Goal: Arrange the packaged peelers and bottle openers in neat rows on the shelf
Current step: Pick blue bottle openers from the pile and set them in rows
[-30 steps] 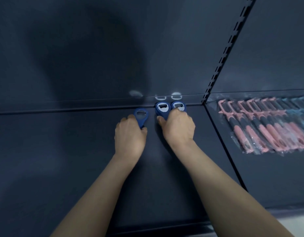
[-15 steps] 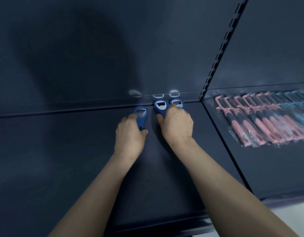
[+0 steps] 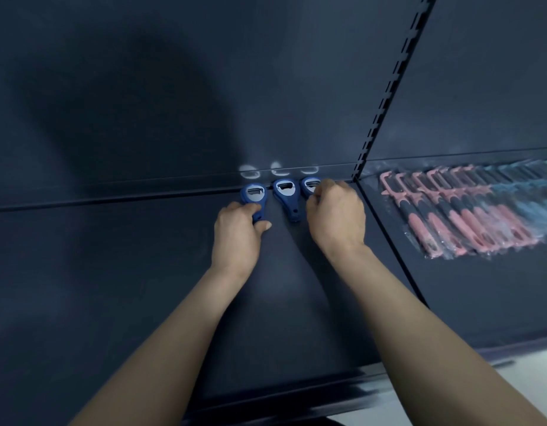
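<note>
Left opener (image 3: 253,195) forward, left hand (image 3: 237,238) curled

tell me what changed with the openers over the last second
The left hand pushed the left opener back towards the rear edge, level with the other two, and still grips its handle. The right hand slid rightwards off the middle opener, whose handle now shows, and holds only the right opener. The peelers stayed in their row.
</note>
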### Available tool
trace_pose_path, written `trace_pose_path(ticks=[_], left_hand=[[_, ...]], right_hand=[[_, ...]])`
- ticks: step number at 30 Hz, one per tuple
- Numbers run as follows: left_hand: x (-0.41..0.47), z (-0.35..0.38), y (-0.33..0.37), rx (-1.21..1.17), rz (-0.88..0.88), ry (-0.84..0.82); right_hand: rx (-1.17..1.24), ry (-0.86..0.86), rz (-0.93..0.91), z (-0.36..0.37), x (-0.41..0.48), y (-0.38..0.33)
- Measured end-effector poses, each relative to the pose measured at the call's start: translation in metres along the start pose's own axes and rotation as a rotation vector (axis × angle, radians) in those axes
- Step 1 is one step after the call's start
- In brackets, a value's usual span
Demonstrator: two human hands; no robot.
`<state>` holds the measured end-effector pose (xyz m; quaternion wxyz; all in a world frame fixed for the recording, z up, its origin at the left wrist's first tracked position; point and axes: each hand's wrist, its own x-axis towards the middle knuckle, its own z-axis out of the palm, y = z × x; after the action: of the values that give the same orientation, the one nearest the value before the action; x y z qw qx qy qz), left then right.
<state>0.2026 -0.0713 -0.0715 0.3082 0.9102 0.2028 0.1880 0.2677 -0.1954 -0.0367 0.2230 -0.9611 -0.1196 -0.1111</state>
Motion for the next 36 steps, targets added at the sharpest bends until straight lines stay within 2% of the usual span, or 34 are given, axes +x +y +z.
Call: trace_pose_path(ticks=[5,10,13,32,36], left_hand=[[0.003,0.005,0.001,0.005,0.018,-0.017],[0.002,0.007,0.0,0.02,0.035,-0.018],[0.001,0.008,0.001,0.009,0.027,-0.003],[0.0,0.007,0.003,0.077,-0.001,-0.004],[-0.003,-0.001,0.005,0.015,-0.025,-0.018]], right_hand=[[0.055,-0.007,0.059,-0.002,0.001,0.016],[0.092,-0.169,0.089,0.003,-0.002,0.026],[0.089,-0.207,0.055,0.006,-0.003,0.03],[0.202,-0.19,-0.001,0.009,0.0,0.033],[0.212,-0.123,-0.048,0.001,-0.001,0.034]])
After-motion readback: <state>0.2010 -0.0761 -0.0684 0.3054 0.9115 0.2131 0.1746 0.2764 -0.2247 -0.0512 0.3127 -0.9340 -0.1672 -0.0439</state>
